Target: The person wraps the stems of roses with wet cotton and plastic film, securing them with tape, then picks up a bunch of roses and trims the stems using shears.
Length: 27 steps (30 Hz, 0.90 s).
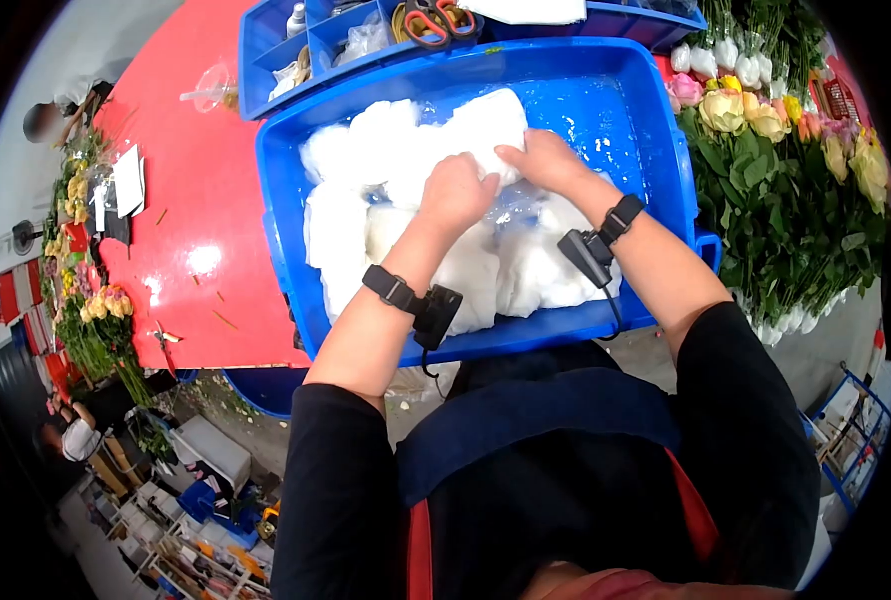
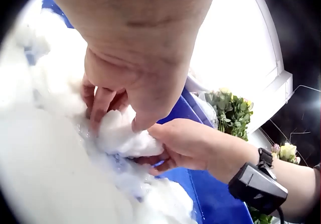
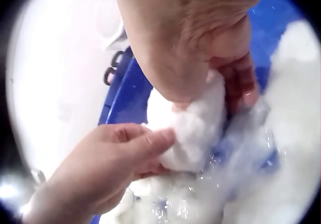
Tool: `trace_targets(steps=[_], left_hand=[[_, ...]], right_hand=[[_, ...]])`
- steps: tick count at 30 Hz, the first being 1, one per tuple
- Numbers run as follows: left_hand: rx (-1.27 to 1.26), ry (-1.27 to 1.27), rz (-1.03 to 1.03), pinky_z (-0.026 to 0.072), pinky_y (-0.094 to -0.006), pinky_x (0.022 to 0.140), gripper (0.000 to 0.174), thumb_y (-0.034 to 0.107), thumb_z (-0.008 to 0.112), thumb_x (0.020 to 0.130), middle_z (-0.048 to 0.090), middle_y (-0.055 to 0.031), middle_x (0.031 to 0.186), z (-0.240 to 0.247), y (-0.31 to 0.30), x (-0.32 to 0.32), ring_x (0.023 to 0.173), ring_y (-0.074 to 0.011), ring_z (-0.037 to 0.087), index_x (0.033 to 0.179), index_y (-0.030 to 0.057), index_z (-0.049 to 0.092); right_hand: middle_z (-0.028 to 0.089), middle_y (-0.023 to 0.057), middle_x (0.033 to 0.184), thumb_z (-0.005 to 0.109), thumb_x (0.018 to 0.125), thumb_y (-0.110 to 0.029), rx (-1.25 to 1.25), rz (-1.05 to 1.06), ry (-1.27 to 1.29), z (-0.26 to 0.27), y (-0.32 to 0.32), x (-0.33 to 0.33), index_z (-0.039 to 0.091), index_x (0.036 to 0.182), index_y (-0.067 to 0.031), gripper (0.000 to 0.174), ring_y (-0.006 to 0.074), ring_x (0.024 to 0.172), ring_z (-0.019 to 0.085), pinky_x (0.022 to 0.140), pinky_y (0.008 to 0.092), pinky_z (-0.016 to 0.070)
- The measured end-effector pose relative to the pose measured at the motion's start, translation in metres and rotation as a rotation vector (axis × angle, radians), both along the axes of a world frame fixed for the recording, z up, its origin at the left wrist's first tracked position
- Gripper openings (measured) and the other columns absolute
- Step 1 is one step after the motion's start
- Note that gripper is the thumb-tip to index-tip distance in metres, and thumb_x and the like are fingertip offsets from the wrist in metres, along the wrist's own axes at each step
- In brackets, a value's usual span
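Observation:
A wad of wet white cotton (image 1: pixel 493 122) is held between both hands over the far part of a blue tub (image 1: pixel 656 100) with water in it. My left hand (image 1: pixel 456 195) grips its near left side, thumb on top and fingers beneath. At its right edge my right hand (image 1: pixel 548 162) pinches it between thumb and fingers. The right wrist view shows both thumbs pressing into the cotton (image 3: pixel 195 126), close above the water. More soaked cotton pieces (image 1: pixel 336 225) fill much of the tub around and below the hands.
Behind the tub stands a blue divided organizer (image 1: pixel 316 48) with orange-and-black scissors (image 1: pixel 434 25). Bunches of roses (image 1: pixel 756 170) with leafy stems lie on the right. The red table (image 1: pixel 206 200) extends left, holding a clear plastic cup (image 1: pixel 209 92) and more flowers (image 1: pixel 96 300) along its far edge.

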<state>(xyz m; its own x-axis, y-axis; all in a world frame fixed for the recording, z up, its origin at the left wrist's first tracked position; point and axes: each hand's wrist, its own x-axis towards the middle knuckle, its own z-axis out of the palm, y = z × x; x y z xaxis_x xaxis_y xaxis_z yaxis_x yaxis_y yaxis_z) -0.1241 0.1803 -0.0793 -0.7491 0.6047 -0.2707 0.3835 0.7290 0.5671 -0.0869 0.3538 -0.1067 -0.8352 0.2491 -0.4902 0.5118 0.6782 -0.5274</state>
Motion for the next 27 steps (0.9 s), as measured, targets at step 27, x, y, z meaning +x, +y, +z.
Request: trace_targets(steps=[27], left_hand=[[-0.270,0.024,-0.080,0.0495,-0.0427,0.079,0.025,0.027,0.065,0.079,0.068,-0.0135,0.089,-0.010,-0.039,0.024,0.090,-0.0317,0.064,0.095,0.0085,0.067]], right_hand=[[0.054,0.0170,0.122,0.076,0.065,-0.009,0.317,0.438,0.812,0.029,0.008,0.009,0.048,0.114,-0.0005,0.057,0.0354,0.113,0.052,0.095,0.0383,0.0444]])
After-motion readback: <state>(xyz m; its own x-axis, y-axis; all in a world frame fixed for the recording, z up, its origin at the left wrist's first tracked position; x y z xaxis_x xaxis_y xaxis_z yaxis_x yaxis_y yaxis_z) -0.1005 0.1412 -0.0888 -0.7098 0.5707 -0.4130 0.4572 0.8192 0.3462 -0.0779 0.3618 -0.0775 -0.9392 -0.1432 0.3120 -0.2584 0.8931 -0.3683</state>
